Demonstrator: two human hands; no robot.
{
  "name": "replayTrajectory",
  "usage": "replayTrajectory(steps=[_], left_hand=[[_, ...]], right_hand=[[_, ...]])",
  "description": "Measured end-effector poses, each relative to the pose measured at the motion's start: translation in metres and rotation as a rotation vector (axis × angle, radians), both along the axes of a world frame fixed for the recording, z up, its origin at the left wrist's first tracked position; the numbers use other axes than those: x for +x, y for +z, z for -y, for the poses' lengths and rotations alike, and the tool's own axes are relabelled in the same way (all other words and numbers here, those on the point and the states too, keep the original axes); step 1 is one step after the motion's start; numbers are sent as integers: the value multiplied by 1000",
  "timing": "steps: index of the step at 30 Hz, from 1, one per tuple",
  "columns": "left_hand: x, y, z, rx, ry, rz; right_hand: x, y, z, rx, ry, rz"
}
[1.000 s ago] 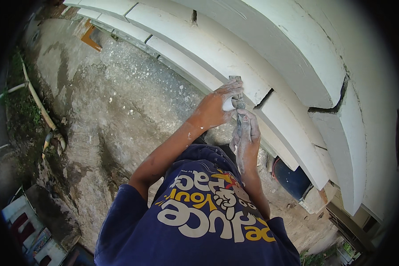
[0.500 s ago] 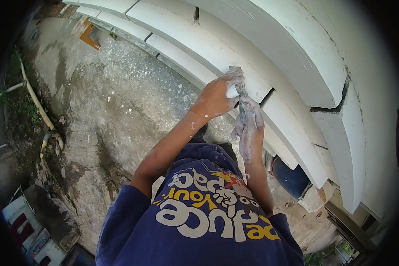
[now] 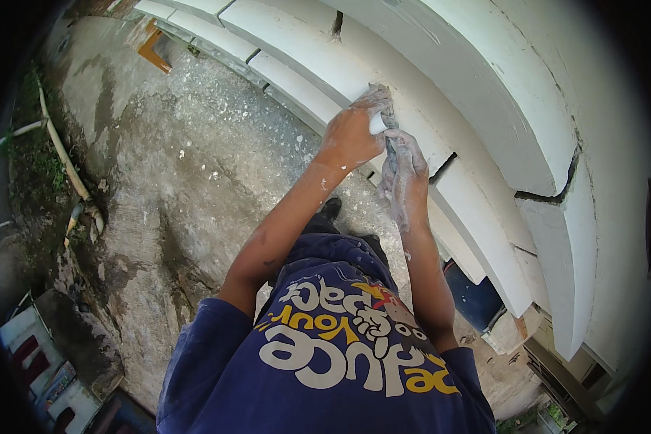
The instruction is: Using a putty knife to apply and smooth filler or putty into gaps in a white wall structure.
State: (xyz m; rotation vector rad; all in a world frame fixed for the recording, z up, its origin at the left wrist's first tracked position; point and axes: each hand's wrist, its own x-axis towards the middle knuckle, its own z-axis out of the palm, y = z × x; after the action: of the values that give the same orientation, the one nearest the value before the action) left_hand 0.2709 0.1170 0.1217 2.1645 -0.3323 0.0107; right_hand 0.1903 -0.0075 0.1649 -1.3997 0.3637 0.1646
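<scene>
Left hand shifted along white moulding, gripping white tool; right hand grip unclear.

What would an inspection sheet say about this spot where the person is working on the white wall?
Surface: white stepped wall mouldings, with dark open cracks at the joints.
Job's things: small white-handled tool pressed against the moulding.
Clutter: orange bracket-shaped piece on the rough grey concrete ground; dark blue bucket below the wall.
Grips: left hand closed on the white-handled tool; right hand, smeared white, resting fingers on the moulding beside it.
Cables: pale thin pipe lying along the ground's grassy edge.
Surroundings: white splatter across the concrete; the person's dark blue printed shirt.
</scene>
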Motion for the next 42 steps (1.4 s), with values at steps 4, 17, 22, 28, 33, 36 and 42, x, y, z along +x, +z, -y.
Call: replayTrajectory(steps=[4, 17, 22, 28, 33, 36, 42], left_hand=[[-9, -5, 0, 25, 19, 126], [-3, -3, -9, -43, 30, 129], [9, 5, -11, 70, 42, -84], [17, 8, -3, 64, 80, -54], [0, -11, 7, 42, 72, 162], [13, 6, 13, 77, 77, 95], [-12, 3, 26, 187, 6, 112]], right_hand=[[-10, 16, -2, 16, -21, -75], [3, 3, -10, -30, 37, -4], [13, -2, -12, -29, 30, 58], [31, -10, 5, -85, 73, 58], [17, -6, 17, -114, 52, 4], [34, -5, 27, -50, 56, 25], [4, 9, 58, -173, 92, -30]])
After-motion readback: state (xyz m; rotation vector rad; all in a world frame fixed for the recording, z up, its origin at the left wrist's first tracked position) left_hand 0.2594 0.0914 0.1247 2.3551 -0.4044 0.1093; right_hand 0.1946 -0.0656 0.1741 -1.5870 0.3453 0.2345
